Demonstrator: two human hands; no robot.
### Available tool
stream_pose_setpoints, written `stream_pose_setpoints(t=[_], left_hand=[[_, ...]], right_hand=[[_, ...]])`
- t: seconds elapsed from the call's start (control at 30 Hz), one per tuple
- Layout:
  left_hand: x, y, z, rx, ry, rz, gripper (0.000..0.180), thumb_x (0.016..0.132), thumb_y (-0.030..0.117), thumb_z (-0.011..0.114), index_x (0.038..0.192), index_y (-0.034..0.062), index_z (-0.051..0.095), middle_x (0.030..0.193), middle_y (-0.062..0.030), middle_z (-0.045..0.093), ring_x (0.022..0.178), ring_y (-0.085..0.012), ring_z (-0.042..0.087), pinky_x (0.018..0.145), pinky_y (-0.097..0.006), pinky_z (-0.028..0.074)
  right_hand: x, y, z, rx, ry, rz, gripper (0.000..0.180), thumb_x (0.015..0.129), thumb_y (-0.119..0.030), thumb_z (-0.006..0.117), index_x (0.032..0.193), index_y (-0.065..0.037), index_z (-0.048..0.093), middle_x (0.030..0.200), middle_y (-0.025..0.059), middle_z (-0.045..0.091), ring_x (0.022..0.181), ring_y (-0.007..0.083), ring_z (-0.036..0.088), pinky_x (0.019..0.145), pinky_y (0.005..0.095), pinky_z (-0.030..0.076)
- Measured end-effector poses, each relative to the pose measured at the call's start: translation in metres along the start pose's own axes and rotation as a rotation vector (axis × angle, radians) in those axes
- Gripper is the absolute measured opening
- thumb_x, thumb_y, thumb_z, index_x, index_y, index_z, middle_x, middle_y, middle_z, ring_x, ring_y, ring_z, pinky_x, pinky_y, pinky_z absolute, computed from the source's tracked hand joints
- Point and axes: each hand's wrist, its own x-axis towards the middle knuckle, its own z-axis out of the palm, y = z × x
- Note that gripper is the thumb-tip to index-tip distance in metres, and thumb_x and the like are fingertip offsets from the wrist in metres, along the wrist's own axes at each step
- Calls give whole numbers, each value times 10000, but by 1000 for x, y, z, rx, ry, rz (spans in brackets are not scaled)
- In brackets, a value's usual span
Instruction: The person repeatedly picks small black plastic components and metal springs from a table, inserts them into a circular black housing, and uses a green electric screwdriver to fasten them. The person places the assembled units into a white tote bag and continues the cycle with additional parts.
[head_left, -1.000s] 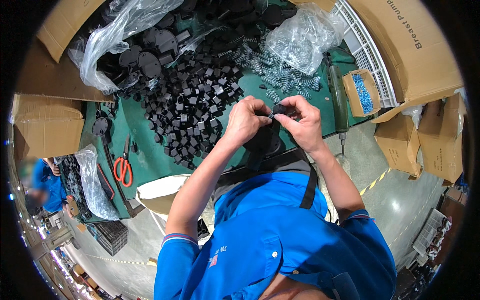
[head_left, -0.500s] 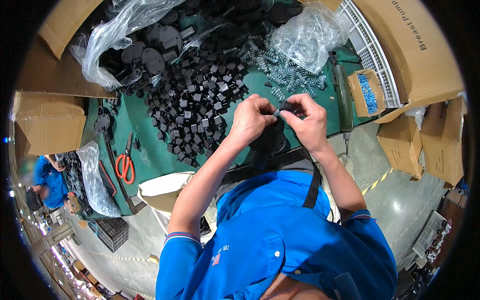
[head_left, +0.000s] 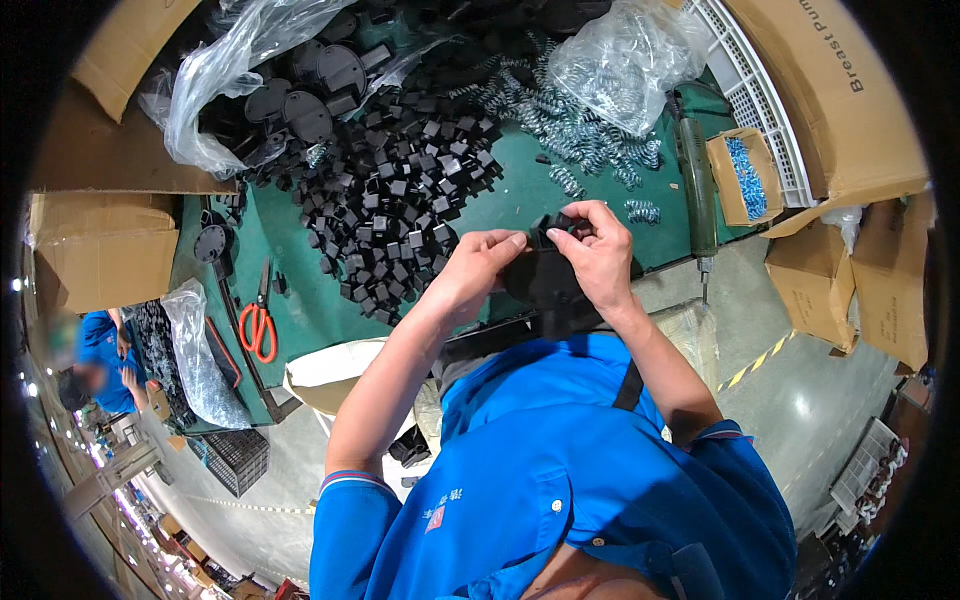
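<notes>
Near the table's front edge, my left hand (head_left: 480, 264) is closed at the left side of a black round plastic part (head_left: 542, 282), its thumb and forefinger together at the top. My right hand (head_left: 602, 252) pinches a small black block (head_left: 552, 228) over the upper end of that part. No spring shows between my fingers; the inside of the block is hidden. Just beyond my hands lie a loose metal spring (head_left: 567, 181) and, to the right, another spring (head_left: 642, 211). A heap of similar black blocks (head_left: 400, 215) spreads to the left.
A spring pile (head_left: 590, 130) lies under a clear bag (head_left: 630, 65). To the right are a green electric screwdriver (head_left: 696, 185) and a small carton of blue-silver screws (head_left: 745, 180). Orange-handled scissors (head_left: 258, 325) lie left. A co-worker (head_left: 105, 360) sits far left.
The spring between my fingers is no longer visible. My left hand has moved down and left; my right hand has lowered with the block. A spring now shows on the table right of my hands.
</notes>
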Motion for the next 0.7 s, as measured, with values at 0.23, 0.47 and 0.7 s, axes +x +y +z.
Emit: stream_pose_setpoints(t=[0.23, 0.47, 0.7], left_hand=[[-8, -23, 9, -476, -258, -9, 314, 946, 248, 623, 1158, 16, 619, 1055, -38, 661, 946, -132, 631, 834, -294, 505], [-26, -47, 47, -542, -90, 252, 331, 980, 215, 574, 1252, 26, 576, 1136, -47, 645, 1015, -130, 605, 893, -298, 490], [-38, -36, 44, -464, -78, 245, 312, 972, 204, 584, 1232, 31, 594, 1085, -42, 654, 956, -123, 613, 845, -291, 506]], right_hand=[[-11, -10, -13, 420, -103, 160, 226, 785, 6, 735, 987, 43, 642, 849, 42, 668, 746, 71, 609, 675, 218, 506], [-20, -31, -23, 362, -64, 44, 197, 764, 23, 753, 942, 25, 667, 838, 31, 673, 744, 71, 606, 689, 225, 503], [-29, -26, -17, 613, -64, 182, 200, 747, 36, 771, 921, 14, 675, 850, 4, 661, 763, 60, 589, 689, 215, 488]])
